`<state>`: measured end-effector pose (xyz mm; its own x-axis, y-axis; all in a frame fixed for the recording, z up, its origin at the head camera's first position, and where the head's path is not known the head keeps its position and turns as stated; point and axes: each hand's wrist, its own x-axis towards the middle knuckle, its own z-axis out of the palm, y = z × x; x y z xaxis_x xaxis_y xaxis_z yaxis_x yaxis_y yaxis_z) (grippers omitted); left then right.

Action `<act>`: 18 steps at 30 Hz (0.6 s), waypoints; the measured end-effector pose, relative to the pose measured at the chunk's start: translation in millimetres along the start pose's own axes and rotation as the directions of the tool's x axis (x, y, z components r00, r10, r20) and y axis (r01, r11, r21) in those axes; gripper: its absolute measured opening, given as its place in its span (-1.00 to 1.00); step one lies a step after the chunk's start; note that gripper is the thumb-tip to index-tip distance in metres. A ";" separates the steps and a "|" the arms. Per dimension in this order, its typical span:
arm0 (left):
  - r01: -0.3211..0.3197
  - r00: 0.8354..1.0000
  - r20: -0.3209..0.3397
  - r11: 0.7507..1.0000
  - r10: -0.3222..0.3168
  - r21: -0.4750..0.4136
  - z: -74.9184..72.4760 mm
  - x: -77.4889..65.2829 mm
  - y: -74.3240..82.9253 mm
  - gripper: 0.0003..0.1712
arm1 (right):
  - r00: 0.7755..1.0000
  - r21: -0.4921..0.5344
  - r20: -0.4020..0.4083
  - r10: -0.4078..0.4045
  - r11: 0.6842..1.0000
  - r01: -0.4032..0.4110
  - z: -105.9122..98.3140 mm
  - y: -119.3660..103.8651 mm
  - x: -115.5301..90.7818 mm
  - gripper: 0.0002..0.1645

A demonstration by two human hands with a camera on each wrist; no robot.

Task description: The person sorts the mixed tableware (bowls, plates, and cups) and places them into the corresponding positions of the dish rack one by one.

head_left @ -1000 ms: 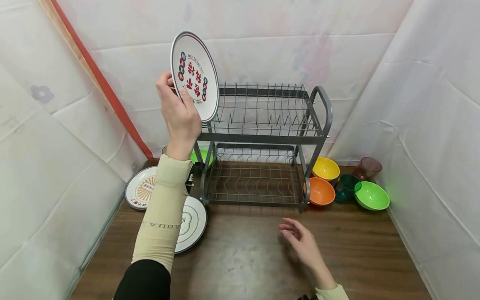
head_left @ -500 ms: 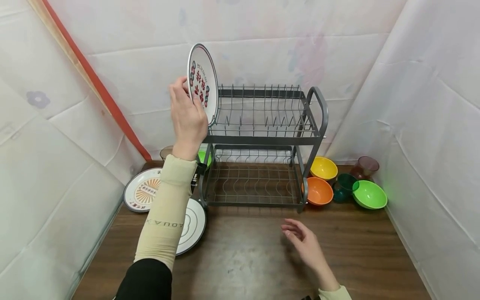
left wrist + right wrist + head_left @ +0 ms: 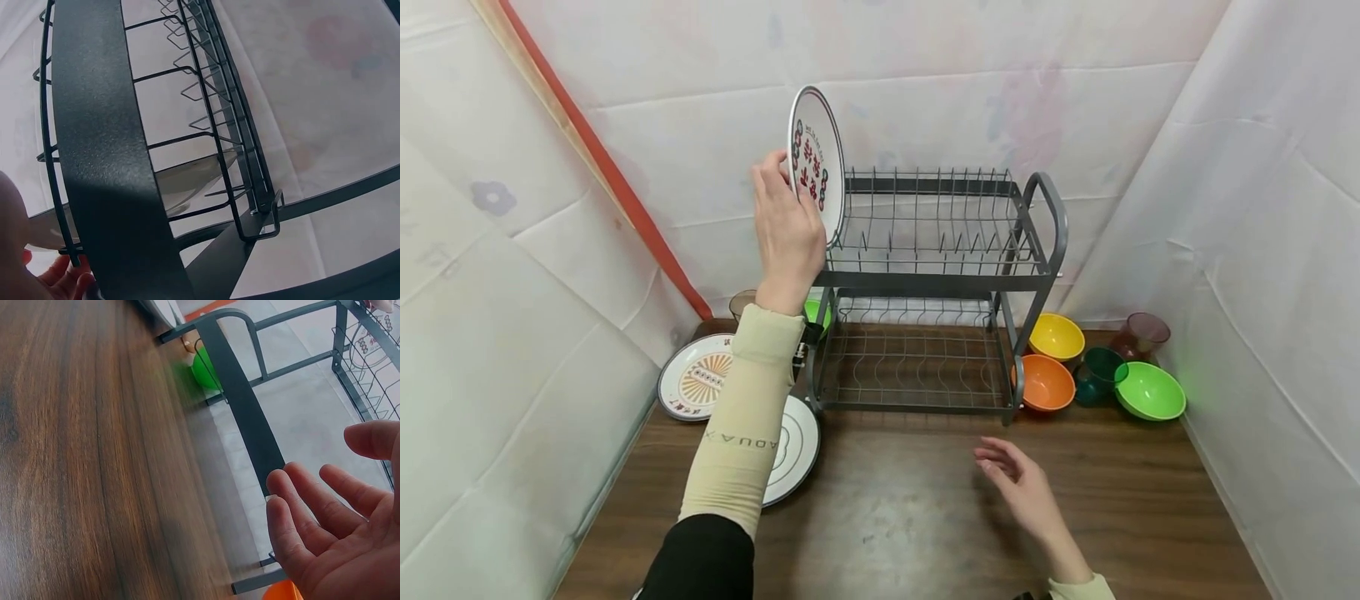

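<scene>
My left hand [image 3: 790, 225] pinches a white plate [image 3: 820, 171] with red lettering and a dark rim by its near side. The plate stands nearly upright at the left end of the upper tier of a dark metal dish rack [image 3: 928, 282]. Through the rack's wires, part of the plate [image 3: 190, 181] shows in the left wrist view, its lower edge down among the wires. Whether it bears on the rack I cannot tell. My right hand [image 3: 1022, 487] hovers over the table in front of the rack, fingers loosely bent, holding nothing.
Left of the rack lie a plate with an orange sunburst [image 3: 700, 379] and another white plate [image 3: 793, 450], partly behind my forearm. To the right sit yellow [image 3: 1056, 337], orange [image 3: 1047, 383] and green bowls [image 3: 1150, 392], beside a teal cup [image 3: 1097, 375] and a purplish cup [image 3: 1141, 335].
My left hand has carried the plate rightward to the left end of the rack's upper tier and turned it more edge-on. My right hand has hardly moved.
</scene>
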<state>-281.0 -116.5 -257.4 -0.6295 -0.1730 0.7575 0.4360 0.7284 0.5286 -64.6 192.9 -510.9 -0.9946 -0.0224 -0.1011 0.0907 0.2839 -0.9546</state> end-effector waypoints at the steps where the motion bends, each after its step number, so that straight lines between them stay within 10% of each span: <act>1: -0.001 1.000 0.001 1.000 0.001 0.003 0.1 -0.3 -0.3 -0.53 | 1.000 0.000 -0.002 -0.001 1.000 0.001 -0.7 0.0 -0.3 -0.61; 18: 0.011 1.000 -0.020 0.999 -0.010 0.053 3.5 -6.8 -7.1 -0.57 | 0.999 -0.012 -0.025 0.027 1.000 -0.027 -1.8 -1.3 -2.1 -0.60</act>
<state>-282.0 -118.2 -267.6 -0.6206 -0.1934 0.7599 0.3941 0.7608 0.5155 -62.8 194.3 -508.9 -0.9928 0.0091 -0.1196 0.1169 0.2956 -0.9481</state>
